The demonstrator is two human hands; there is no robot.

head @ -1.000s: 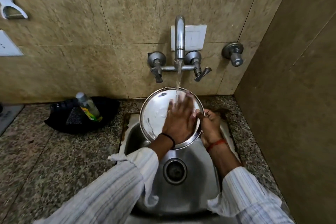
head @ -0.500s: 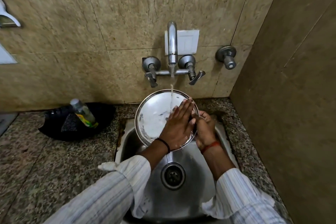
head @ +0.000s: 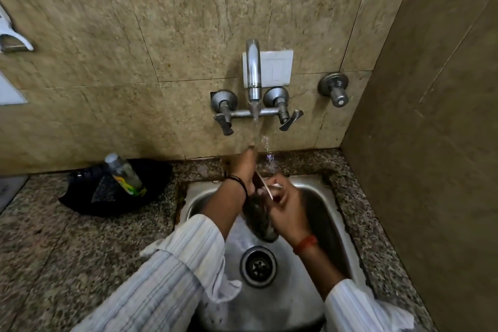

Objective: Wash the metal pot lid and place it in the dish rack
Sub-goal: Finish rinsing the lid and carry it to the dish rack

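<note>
The round metal pot lid [head: 260, 214] is turned almost edge-on over the steel sink [head: 200, 198], so only its dark, wet face and thin rim show. My right hand [head: 287, 206] grips the rim from the right side. My left hand [head: 244, 167] lies flat against the lid's left face, fingers stretched up into the water stream [head: 254, 127]. The lid's upper part is hidden behind my left hand. No dish rack is in view.
The wall tap [head: 253, 73] is running, with a lever on each side. A black tray [head: 80, 197] holding a soap bottle [head: 124, 174] sits on the speckled counter to the left. The drain [head: 258, 265] lies below my hands. A tiled wall closes off the right.
The lid has turned from facing me to nearly edge-on. My left hand has slid up its left side into the stream. The right hand has shifted its grip round the rim.
</note>
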